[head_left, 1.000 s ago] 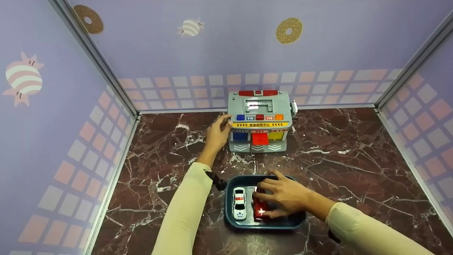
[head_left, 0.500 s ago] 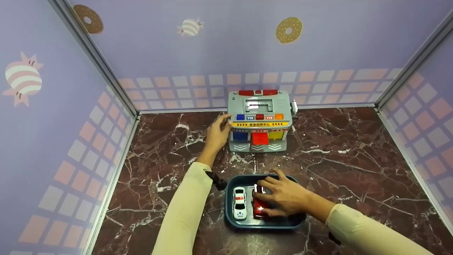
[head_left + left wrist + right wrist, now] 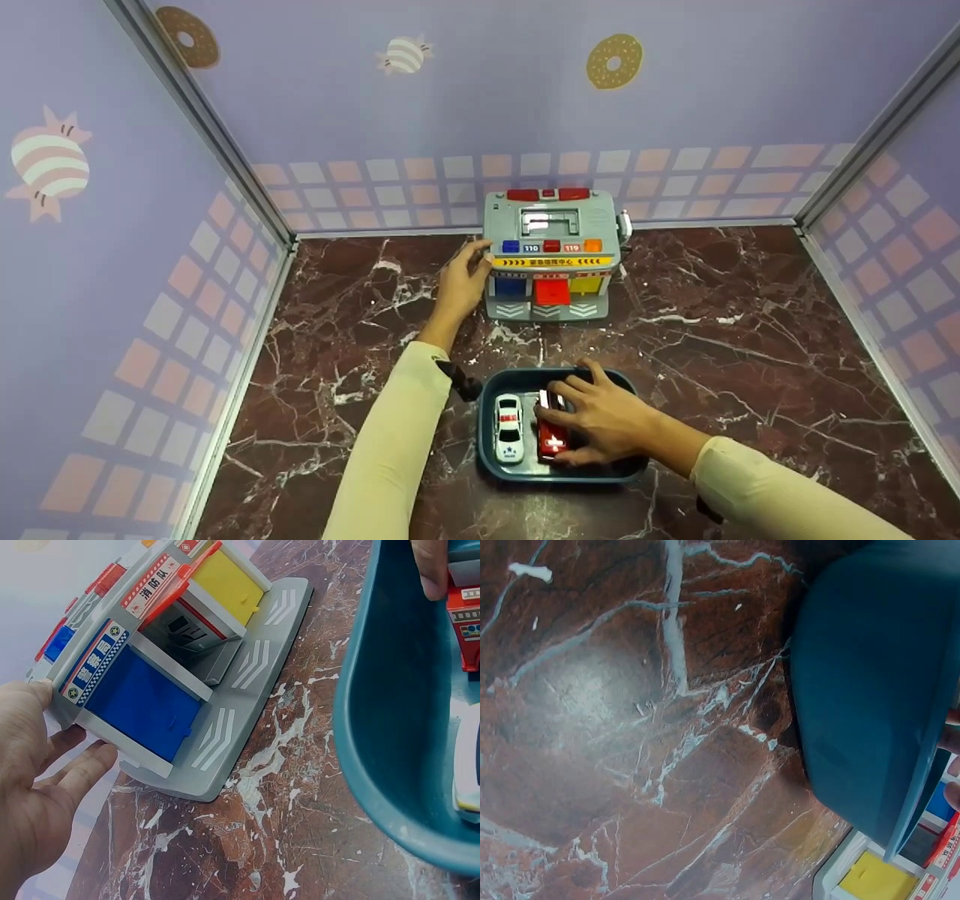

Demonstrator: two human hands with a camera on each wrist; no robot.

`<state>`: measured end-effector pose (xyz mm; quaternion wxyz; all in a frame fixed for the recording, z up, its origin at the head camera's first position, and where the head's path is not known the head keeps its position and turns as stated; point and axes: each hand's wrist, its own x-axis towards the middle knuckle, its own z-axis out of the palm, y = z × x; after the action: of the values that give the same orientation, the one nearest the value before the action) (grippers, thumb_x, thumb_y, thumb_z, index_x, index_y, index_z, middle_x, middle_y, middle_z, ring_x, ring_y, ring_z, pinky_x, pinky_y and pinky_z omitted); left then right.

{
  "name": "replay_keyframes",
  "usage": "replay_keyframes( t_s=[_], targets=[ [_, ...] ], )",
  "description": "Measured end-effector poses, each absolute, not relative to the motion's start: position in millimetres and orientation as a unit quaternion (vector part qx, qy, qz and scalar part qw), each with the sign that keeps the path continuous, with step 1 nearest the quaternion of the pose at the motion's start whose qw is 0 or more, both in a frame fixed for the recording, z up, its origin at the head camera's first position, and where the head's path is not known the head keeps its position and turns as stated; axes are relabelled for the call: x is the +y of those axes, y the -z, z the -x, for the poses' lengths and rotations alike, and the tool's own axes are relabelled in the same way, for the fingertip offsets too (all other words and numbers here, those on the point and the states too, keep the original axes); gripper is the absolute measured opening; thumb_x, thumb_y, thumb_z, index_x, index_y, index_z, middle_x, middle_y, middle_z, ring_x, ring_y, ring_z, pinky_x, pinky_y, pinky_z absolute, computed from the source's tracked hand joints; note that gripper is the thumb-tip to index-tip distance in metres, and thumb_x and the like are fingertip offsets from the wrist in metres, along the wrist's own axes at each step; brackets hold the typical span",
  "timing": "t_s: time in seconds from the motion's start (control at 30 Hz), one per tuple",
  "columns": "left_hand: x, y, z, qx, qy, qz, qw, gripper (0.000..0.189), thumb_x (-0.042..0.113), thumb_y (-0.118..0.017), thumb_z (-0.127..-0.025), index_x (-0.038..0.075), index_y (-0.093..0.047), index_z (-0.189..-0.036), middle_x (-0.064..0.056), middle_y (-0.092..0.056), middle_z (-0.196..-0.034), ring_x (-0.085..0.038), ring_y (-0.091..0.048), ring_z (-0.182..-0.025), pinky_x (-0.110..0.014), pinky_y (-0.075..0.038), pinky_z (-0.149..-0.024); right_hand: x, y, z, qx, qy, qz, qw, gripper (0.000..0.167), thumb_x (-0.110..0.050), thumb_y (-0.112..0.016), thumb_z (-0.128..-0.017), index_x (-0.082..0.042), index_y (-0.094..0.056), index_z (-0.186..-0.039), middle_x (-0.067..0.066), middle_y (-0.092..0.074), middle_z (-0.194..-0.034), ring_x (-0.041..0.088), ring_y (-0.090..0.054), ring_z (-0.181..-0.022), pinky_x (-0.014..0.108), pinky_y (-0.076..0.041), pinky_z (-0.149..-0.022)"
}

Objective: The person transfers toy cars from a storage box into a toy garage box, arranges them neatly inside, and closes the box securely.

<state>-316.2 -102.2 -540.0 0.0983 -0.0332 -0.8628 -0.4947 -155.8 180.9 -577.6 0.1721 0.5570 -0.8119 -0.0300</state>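
A grey toy emergency station [image 3: 551, 225] stands near the back wall, with blue, red and yellow garage doors. The red door [image 3: 552, 292] sticks outward; the others hang down. My left hand [image 3: 462, 281] touches the station's left front corner, its fingers loosely bent in the left wrist view. Nearer me is a dark teal tray [image 3: 486, 465]. Inside it, my right hand [image 3: 607, 420] holds a red toy car [image 3: 553, 442], fingers on its left side and thumb near its front end; the hand hides part of it. A white toy police car [image 3: 508, 429] lies to its left.
The tray and station stand on a dark red marbled tabletop [image 3: 712, 375]. Purple panels [image 3: 480, 97] with a checkered band enclose it at the back and both sides. A white part [image 3: 624, 226] juts from the station's right side.
My right hand's fingers have settled around the red car, which has shifted slightly away from me within the tray. The left hand stays at the station's corner.
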Motion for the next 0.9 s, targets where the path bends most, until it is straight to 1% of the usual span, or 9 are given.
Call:
replay_keyframes(
  t_s=[0.13, 0.27, 0.5, 0.67, 0.73, 0.9],
  targets=[
    [-102, 540, 315, -0.862, 0.496, 0.029, 0.098, 0.034, 0.028, -0.068, -0.112, 0.019, -0.073, -0.144, -0.013, -0.076, -0.134, -0.028, -0.071, -0.125, -0.044, -0.056, -0.113, 181, 578, 154, -0.817, 0.031, -0.551, 0.166, 0.076, -0.084, -0.063, -0.093, -0.029, -0.071, -0.145, 0.009, -0.069, -0.131, 0.026, -0.068, -0.115, 0.067, -0.052, -0.107],
    [-101, 540, 315, -0.859, 0.502, 0.028, 0.097, 0.034, 0.027, -0.069, -0.111, 0.019, -0.073, -0.144, -0.013, -0.076, -0.134, -0.027, -0.071, -0.125, -0.043, -0.056, -0.113, 180, 577, 154, -0.826, 0.026, -0.544, 0.148, 0.077, -0.082, -0.066, -0.093, -0.028, -0.070, -0.147, 0.010, -0.068, -0.133, 0.026, -0.068, -0.118, 0.066, -0.052, -0.108],
    [-102, 541, 320, -0.861, 0.500, 0.027, 0.094, 0.034, 0.030, -0.068, -0.112, 0.022, -0.073, -0.144, -0.011, -0.076, -0.137, -0.026, -0.072, -0.126, -0.043, -0.056, -0.114, 179, 575, 155, -0.835, 0.007, -0.536, 0.122, 0.076, -0.077, -0.072, -0.091, -0.026, -0.069, -0.149, 0.012, -0.066, -0.134, 0.029, -0.067, -0.121, 0.070, -0.050, -0.111],
    [-102, 540, 320, -0.863, 0.496, 0.026, 0.094, 0.034, 0.030, -0.069, -0.111, 0.022, -0.073, -0.144, -0.011, -0.076, -0.139, -0.026, -0.071, -0.128, -0.043, -0.055, -0.115, 180, 571, 156, -0.832, -0.002, -0.539, 0.130, 0.076, -0.077, -0.072, -0.091, -0.027, -0.069, -0.147, 0.012, -0.066, -0.136, 0.029, -0.067, -0.125, 0.072, -0.047, -0.115],
    [-102, 540, 320, -0.863, 0.497, 0.027, 0.093, 0.035, 0.031, -0.069, -0.111, 0.022, -0.073, -0.144, -0.011, -0.076, -0.136, -0.026, -0.071, -0.125, -0.043, -0.055, -0.114, 181, 569, 156, -0.830, -0.007, -0.541, 0.136, 0.076, -0.078, -0.072, -0.090, -0.027, -0.070, -0.147, 0.013, -0.065, -0.138, 0.029, -0.067, -0.127, 0.072, -0.046, -0.116],
    [-102, 542, 318, -0.861, 0.500, 0.033, 0.091, 0.036, 0.031, -0.068, -0.112, 0.020, -0.072, -0.145, -0.011, -0.076, -0.127, -0.026, -0.071, -0.115, -0.044, -0.058, -0.106, 185, 564, 158, -0.822, -0.012, -0.546, 0.160, 0.079, -0.078, -0.073, -0.090, -0.025, -0.070, -0.148, 0.015, -0.066, -0.141, 0.031, -0.068, -0.128, 0.073, -0.045, -0.117]
  ],
)
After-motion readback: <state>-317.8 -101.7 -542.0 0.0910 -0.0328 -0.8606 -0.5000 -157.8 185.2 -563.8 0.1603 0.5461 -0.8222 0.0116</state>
